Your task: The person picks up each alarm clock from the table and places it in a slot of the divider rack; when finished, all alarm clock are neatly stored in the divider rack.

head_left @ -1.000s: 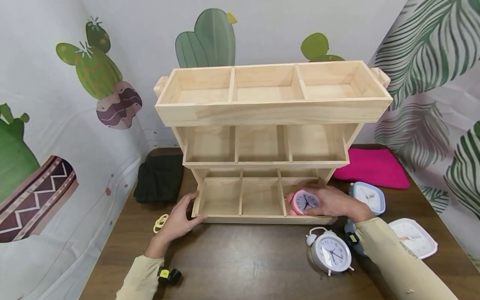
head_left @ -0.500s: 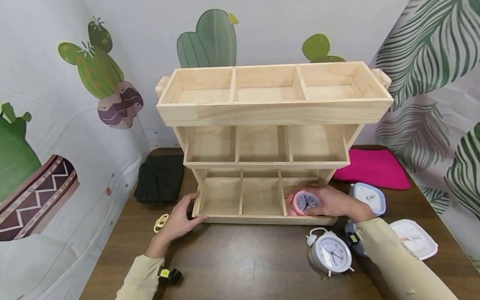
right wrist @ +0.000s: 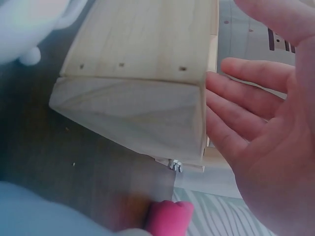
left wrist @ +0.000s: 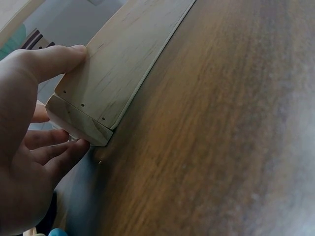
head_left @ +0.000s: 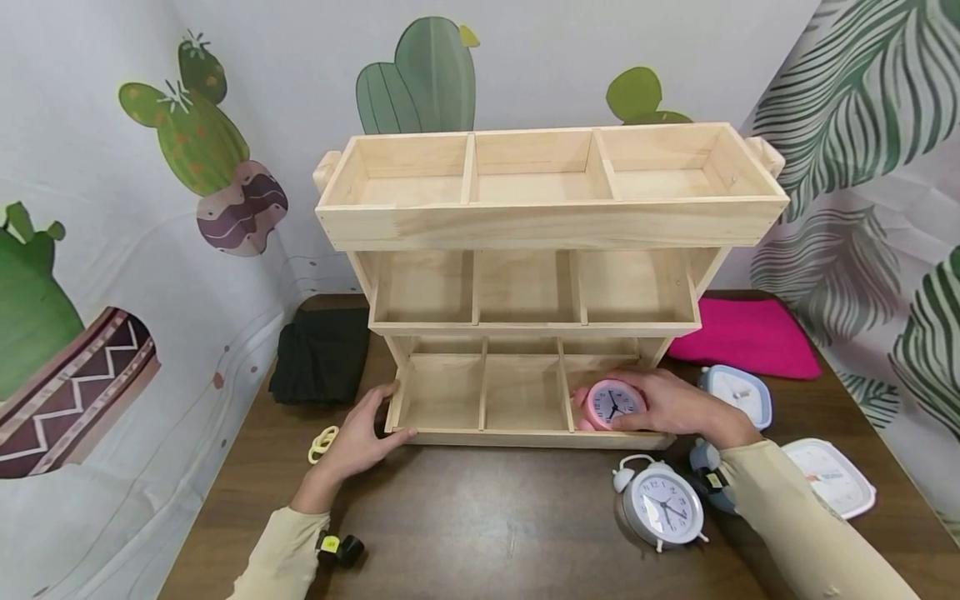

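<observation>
A pale wooden three-tier shelf [head_left: 551, 225] with divided compartments stands on a dark brown table [head_left: 487, 517]. My right hand [head_left: 637, 404] holds a small round pink alarm clock [head_left: 611, 404] upright in the bottom tier's right compartment, fingers over its top and thumb under it. In the right wrist view, that hand [right wrist: 266, 137] reaches past the shelf's end wall [right wrist: 142, 73], which hides the clock. My left hand [head_left: 367, 429] grips the bottom tier's front left corner. Seen from the left wrist, the thumb [left wrist: 54, 61] lies on the front board [left wrist: 118, 69] and the fingers wrap the side.
A white twin-bell alarm clock [head_left: 660, 504] stands in front of the shelf at right. A blue square clock [head_left: 735, 392], a white square clock [head_left: 828, 475] and a pink cloth [head_left: 742, 333] lie at right. At left are a black cloth [head_left: 318, 354] and a yellow band [head_left: 322, 443].
</observation>
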`<state>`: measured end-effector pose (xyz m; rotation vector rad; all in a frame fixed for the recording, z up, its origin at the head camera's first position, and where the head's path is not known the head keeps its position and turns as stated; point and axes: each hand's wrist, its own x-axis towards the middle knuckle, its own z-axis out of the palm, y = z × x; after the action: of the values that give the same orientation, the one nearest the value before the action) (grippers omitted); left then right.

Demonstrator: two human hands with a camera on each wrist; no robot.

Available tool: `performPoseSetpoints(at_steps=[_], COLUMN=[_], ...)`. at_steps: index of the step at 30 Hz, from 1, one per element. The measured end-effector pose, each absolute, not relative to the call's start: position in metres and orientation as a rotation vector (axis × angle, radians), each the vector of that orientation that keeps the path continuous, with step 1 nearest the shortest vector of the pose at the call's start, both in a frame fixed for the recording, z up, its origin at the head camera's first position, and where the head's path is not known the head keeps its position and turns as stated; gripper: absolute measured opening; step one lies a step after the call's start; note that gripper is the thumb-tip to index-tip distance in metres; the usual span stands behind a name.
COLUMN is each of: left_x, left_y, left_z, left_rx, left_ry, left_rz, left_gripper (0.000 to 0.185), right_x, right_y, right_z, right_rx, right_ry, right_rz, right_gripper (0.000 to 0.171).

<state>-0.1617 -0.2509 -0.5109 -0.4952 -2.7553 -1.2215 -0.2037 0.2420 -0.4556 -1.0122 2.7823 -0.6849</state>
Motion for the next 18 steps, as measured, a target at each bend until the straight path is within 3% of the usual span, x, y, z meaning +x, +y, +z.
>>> performPoseSetpoints(at_steps=[18], left_x=[-0.162], left_y=[-0.250], left_z=[-0.509], left_rx=[-0.486], left_ry=[-2.762], left_rz=[-1.220], left_gripper=[0.079], right_x=[-0.182], right_y=[0.253], right_z=[-0.448], right_rx=[-1.019], right_ry=[2.925], right_rz=[-0.676], right_gripper=[0.076])
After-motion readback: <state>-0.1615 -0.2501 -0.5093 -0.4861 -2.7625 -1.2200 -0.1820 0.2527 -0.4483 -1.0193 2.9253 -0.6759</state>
